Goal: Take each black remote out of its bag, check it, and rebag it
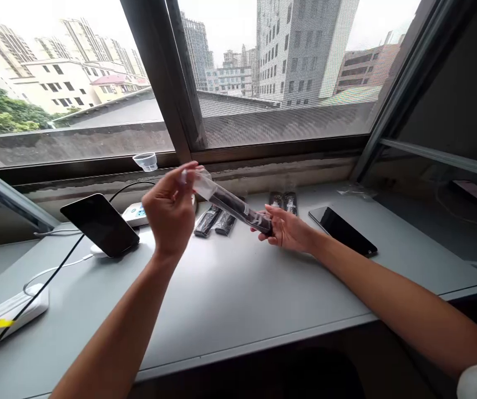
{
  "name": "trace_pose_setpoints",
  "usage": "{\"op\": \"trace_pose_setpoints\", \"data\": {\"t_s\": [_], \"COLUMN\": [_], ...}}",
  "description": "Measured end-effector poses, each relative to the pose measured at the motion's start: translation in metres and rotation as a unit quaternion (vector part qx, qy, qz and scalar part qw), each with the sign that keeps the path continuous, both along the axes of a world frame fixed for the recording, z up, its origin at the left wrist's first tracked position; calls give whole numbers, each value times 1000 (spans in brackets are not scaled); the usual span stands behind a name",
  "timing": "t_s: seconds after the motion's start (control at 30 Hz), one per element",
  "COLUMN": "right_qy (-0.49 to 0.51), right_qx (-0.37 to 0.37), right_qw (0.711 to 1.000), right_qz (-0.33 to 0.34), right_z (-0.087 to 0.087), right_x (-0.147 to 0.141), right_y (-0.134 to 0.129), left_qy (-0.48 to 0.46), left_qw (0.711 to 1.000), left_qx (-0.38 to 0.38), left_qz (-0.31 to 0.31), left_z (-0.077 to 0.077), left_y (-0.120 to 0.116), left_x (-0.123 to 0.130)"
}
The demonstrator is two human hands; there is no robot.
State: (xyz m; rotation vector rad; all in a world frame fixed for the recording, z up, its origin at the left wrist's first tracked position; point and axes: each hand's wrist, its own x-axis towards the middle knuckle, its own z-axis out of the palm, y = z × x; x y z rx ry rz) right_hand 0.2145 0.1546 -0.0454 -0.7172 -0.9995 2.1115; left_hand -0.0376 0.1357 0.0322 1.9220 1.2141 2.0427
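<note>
Between my two hands, above the grey desk (238,288), a long clear plastic sleeve (236,205) with a dark item inside is stretched at a slant. My left hand (172,208) pinches its upper, see-through end. Wrapped round the lower end, where the dark item sits, is my right hand (286,228). The item's exact kind is hidden by the glossy plastic. Behind the sleeve, two similar dark wrapped packets (224,223) lie on the desk, and another pair of wrapped packets (290,204) lies further right.
A dark-screened tablet (101,224) leans on a stand at left, near a white power strip (9,318) and cables. A black phone-like slab (342,230) lies at right. A clear plastic cup (146,162) stands on the sill; crumpled clear plastic (357,191) lies at the back right.
</note>
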Motion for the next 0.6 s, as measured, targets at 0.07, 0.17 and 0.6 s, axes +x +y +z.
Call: {"op": "trace_pose_setpoints", "data": {"t_s": [0.07, 0.17, 0.6], "right_qy": [-5, -23, -223], "right_qx": [25, 64, 218], "right_qw": [1000, 997, 938], "right_qz": [-10, -40, -150], "right_z": [-3, -7, 5], "right_x": [2, 4, 23], "right_y": [3, 8, 16], "left_qy": [23, 163, 527], "left_qw": [998, 977, 826], "left_qx": [34, 86, -196], "left_qz": [37, 109, -40], "left_z": [7, 11, -47], "left_y": [1, -2, 1], "left_x": [-10, -20, -32]}}
